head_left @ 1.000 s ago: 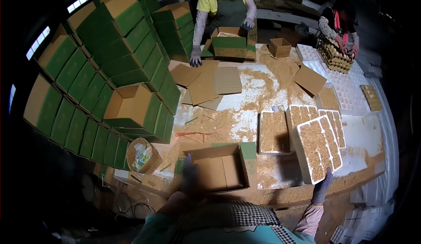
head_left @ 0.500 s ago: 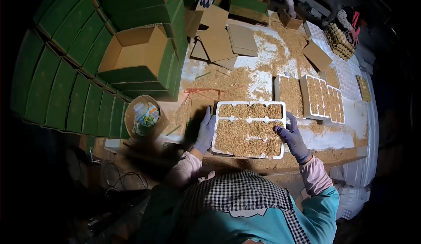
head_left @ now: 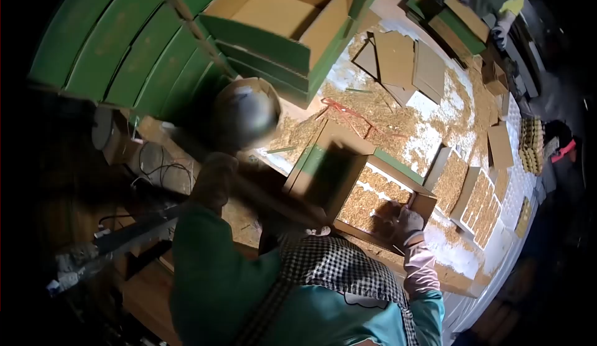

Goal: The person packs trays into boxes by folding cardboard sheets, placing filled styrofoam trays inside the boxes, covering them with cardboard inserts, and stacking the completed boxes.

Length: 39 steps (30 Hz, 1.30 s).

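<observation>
A green-and-brown cardboard box (head_left: pixel 333 178) stands open in front of me at the table's near edge. Inside it sits a white foam tray (head_left: pixel 387 178) covered with husk-like bits. My right hand (head_left: pixel 407 225), gloved, is at the right end of this box; shadow hides its fingertips, so their grip is unclear. My left hand (head_left: pixel 217 166) is off to the left, dark and smeared by motion, just below a round cardboard tub (head_left: pixel 273 100). Blur hides what lies in the tub.
Green boxes (head_left: pixel 93 29) are stacked on the left, one open on top (head_left: pixel 267 13). Flat cardboard pieces (head_left: pixel 395 57), red string (head_left: pixel 342 106) and more husk-filled trays (head_left: pixel 482 206) lie on the table. A co-worker's hand (head_left: pixel 500 32) is at the far side.
The husk-filled tray now sits inside an open box. My left hand has left it and moved left toward the tub. The view has shifted left and turned.
</observation>
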{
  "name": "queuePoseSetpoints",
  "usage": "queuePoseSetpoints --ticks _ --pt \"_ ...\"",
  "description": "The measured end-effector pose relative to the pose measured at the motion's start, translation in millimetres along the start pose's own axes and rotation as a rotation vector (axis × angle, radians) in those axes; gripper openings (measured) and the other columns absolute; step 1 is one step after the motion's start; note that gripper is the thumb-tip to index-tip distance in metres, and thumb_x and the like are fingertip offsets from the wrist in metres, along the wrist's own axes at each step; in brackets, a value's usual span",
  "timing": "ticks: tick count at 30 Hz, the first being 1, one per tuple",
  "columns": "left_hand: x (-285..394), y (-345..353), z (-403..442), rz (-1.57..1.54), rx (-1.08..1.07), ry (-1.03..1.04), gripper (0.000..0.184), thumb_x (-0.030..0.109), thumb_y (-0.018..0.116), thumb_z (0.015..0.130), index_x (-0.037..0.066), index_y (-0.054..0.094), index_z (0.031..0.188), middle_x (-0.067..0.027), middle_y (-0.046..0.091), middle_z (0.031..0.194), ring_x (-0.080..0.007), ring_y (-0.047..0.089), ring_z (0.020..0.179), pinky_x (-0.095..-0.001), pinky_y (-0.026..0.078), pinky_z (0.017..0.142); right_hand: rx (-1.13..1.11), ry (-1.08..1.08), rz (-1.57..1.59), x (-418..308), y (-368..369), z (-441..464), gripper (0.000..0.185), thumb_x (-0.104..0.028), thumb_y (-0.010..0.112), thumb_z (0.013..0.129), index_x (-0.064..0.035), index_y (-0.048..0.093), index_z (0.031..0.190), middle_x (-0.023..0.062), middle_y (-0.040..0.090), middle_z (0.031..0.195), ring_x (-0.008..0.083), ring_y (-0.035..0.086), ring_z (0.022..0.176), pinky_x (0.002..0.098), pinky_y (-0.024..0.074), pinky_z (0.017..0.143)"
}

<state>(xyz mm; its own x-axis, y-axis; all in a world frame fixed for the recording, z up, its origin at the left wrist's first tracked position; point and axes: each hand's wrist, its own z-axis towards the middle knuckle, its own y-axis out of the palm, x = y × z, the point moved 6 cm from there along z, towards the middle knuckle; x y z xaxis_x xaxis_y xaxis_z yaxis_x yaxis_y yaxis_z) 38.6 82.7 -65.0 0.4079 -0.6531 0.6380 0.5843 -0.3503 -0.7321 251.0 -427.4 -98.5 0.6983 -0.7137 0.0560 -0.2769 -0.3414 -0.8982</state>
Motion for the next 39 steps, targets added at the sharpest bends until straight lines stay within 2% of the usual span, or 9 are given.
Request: queuePoseSetpoints --ticks 3,14,17,19,22,27,35,37,39 --pt "-39.7 34.8 13.4 0.16 0.007 0.319 0.013 0.012 0.071 0.068 0.004 0.064 0.075 -0.0138 0.061 0.085 -0.0327 0.058 0.086 -0.0423 0.047 0.079 0.066 -0.015 0.447 -47.7 -142.8 12.5 0.036 -0.038 0.064 0.088 -0.003 0.072 0.084 0.0145 0.066 0.064 0.0319 0.068 0.065 0.0416 0.0529 0.063" --pt "-80.3 62.9 -56.4 1.15 -0.028 0.653 0.023 0.024 0.056 0.09 0.004 0.066 0.096 -0.017 0.061 0.082 -0.0301 0.059 0.082 -0.0394 0.048 0.088 0.414 0.097 0.306 -75.9 -140.0 397.3 0.104 -0.062 0.07 0.072 -0.0042 0.026 0.147 0.0241 0.031 0.147 0.0413 0.032 0.133 0.0592 0.0267 0.105" --pt "3.9 -22.5 -76.4 0.557 -0.051 0.258 0.031 0.018 0.049 0.099 -0.001 0.056 0.123 -0.0157 0.063 0.105 -0.0257 0.061 0.09 -0.0341 0.052 0.085 0.721 0.015 0.042 -83.4 -110.7 402.9 0.057 -0.034 0.058 0.087 -0.0078 0.045 0.136 0.0216 0.051 0.133 0.039 0.053 0.117 0.0503 0.042 0.096" --pt "25.2 12.6 -97.9 -0.663 0.032 -0.329 0.028 0.015 0.054 0.096 0.0 0.061 0.119 -0.0167 0.065 0.098 -0.0263 0.062 0.085 -0.032 0.053 0.082 0.597 -0.069 0.198 -67.1 -123.1 389.3 0.044 -0.029 0.055 0.089 -0.0098 0.052 0.129 0.0194 0.057 0.124 0.0375 0.058 0.107 0.0472 0.0465 0.089" --pt "228.9 55.4 -44.8 -0.425 -0.238 0.713 0.045 0.032 0.072 0.081 0.018 0.063 0.122 0.0001 0.063 0.105 -0.0171 0.057 0.096 -0.0335 0.046 0.078 0.722 -0.183 0.414 -31.7 -174.6 319.0 0.023 -0.013 0.054 0.09 -0.0126 0.063 0.111 0.0146 0.068 0.102 0.0339 0.067 0.088 0.0408 0.0533 0.074" --pt "268.8 154.4 -85.8 0.14 -0.688 0.851 0.023 0.027 0.06 0.09 0.016 0.064 0.11 -0.0027 0.06 0.108 -0.0213 0.054 0.092 -0.035 0.044 0.077 1.132 -0.343 0.515 7.6 -244.4 104.6 0.029 0.009 0.054 0.082 -0.0035 0.063 0.107 0.0151 0.063 0.095 0.0319 0.06 0.082 0.0374 0.0484 0.072" --pt "238.7 13.5 -82.7 -0.34 0.085 0.403 0.029 0.015 0.068 0.081 0.004 0.061 0.107 -0.0153 0.061 0.106 -0.0263 0.06 0.099 -0.0386 0.051 0.079 0.348 -0.705 0.168 -29.1 -103.5 -79.0 0.011 -0.016 0.058 0.077 -0.0112 0.064 0.084 0.0051 0.058 0.078 0.0232 0.061 0.084 0.0365 0.0501 0.07" --pt "336.6 58.1 -98.2 -0.169 -0.457 0.832 0.025 0.022 0.067 0.078 0.01 0.062 0.099 -0.0099 0.058 0.096 -0.0259 0.056 0.099 -0.0399 0.044 0.085 0.482 -0.771 0.145 -30.6 -83.6 -71.1 0.011 -0.015 0.056 0.078 -0.0103 0.065 0.081 0.0052 0.063 0.082 0.0252 0.063 0.083 0.0373 0.0488 0.074" --pt "292.8 153.2 -139.1 0.311 -0.851 0.792 0.032 0.031 0.067 0.076 0.01 0.06 0.1 -0.0082 0.057 0.098 -0.0263 0.053 0.101 -0.042 0.043 0.085 -0.136 -0.528 -0.04 -41.0 -47.3 -41.5 0.017 -0.017 0.057 0.083 -0.0096 0.071 0.087 0.0082 0.07 0.092 0.0235 0.065 0.095 0.0348 0.0498 0.084"
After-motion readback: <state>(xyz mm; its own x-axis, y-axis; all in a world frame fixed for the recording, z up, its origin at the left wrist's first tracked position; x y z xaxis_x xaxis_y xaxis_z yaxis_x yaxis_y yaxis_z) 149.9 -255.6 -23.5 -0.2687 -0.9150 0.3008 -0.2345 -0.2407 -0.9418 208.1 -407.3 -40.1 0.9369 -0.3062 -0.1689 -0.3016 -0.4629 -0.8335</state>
